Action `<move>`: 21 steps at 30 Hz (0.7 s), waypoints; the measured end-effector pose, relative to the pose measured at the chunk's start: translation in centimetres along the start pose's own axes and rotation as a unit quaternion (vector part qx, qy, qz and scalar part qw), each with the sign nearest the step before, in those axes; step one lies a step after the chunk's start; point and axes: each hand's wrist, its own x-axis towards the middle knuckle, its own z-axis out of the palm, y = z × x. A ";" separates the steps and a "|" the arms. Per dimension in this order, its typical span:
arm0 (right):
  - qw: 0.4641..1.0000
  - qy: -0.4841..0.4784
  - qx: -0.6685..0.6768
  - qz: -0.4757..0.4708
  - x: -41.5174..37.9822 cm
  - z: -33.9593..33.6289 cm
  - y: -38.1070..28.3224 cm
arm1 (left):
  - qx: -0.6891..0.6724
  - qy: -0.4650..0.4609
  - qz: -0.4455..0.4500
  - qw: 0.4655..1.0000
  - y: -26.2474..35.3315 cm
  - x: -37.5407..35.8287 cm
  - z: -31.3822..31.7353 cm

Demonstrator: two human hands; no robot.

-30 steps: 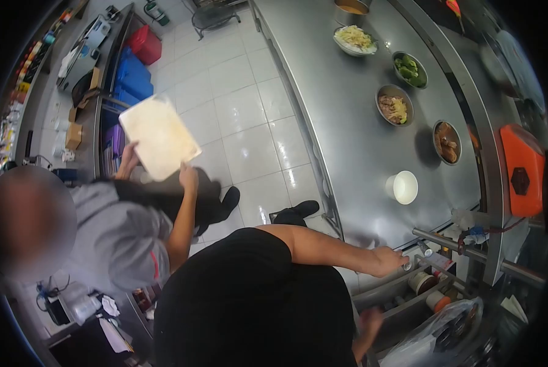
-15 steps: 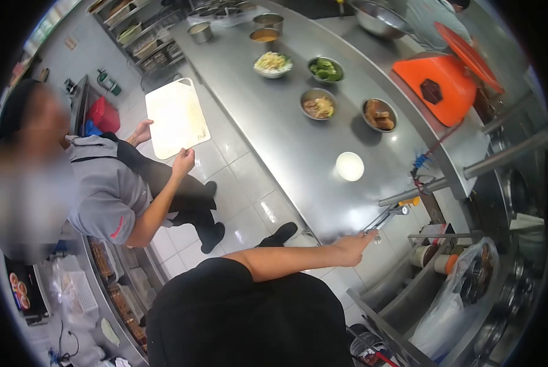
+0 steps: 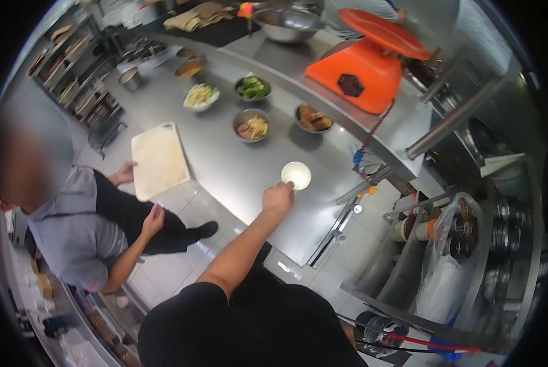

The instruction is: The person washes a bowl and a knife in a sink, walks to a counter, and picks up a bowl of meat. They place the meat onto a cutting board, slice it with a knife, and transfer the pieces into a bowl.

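Observation:
My left hand (image 3: 278,200) reaches over the steel table (image 3: 225,171), its thumb and fingers closed on the near rim of a small white bowl (image 3: 296,174). The bowl stands near the table's right end and has pale contents. My right hand is out of view; only a bit of that arm shows at my side. Beyond the white bowl are a bowl of mixed food (image 3: 252,126), a bowl of browned pieces (image 3: 313,118), a bowl of greens (image 3: 252,88) and a bowl of pale shredded food (image 3: 201,96).
An orange scale (image 3: 362,73) stands on the raised shelf beside a large metal bowl (image 3: 288,25). At left, a co-worker holds a cream cutting board (image 3: 159,160) beside the table. Metal utensils (image 3: 337,232) hang at the table's end. A plastic bag (image 3: 445,263) is at right.
My left hand has left the metal utensils at the table's end and taken hold of the white bowl's rim. The view has shifted. One of the co-worker's hands has come off the board.

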 end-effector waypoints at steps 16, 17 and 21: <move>0.966 0.067 0.235 0.084 1.7 4.0 -1.6 | -0.013 -0.068 0.089 0.994 5.8 4.6 3.5; 0.966 0.070 0.239 0.073 1.8 4.4 -0.9 | -0.022 -0.071 0.079 0.994 6.1 3.8 2.5; 0.972 0.018 0.228 0.054 2.7 5.4 3.2 | -0.031 -0.092 0.046 0.994 4.2 -1.4 1.0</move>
